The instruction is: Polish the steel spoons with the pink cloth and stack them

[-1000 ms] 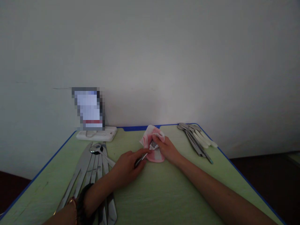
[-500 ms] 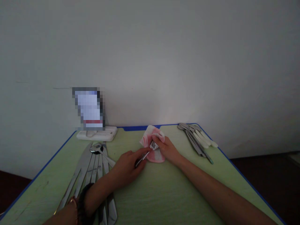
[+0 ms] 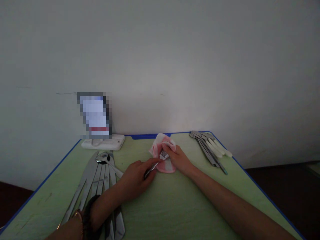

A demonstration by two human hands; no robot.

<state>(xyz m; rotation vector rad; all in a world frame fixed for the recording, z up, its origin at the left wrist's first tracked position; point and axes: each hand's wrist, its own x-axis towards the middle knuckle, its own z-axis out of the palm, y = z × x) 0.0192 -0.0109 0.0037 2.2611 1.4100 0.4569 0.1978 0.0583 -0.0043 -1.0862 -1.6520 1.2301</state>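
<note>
In the middle of the table, my left hand [image 3: 138, 176] is closed on the handle of a metal spoon [image 3: 151, 170], which slants up and to the right. The spoon's shiny bowl end lies against a pink and white cloth [image 3: 166, 166]. My right hand [image 3: 178, 160] grips the cloth, pinching a fold of it beside the bowl. Part of the bowl is hidden by the fingers and the fabric. Under and beside my left forearm lies a fan of metal cutlery [image 3: 97, 183], with another spoon [image 3: 103, 158] on top of its far end.
At the back right lies a pile of spoons and other cutlery [image 3: 206, 148], some with cream handles [image 3: 214, 147]. A phone with a blurred screen [image 3: 94, 115] leans upright on a white box-like device [image 3: 115, 142] at the back left. The green table [image 3: 180, 206] has a blue edge and meets a wall.
</note>
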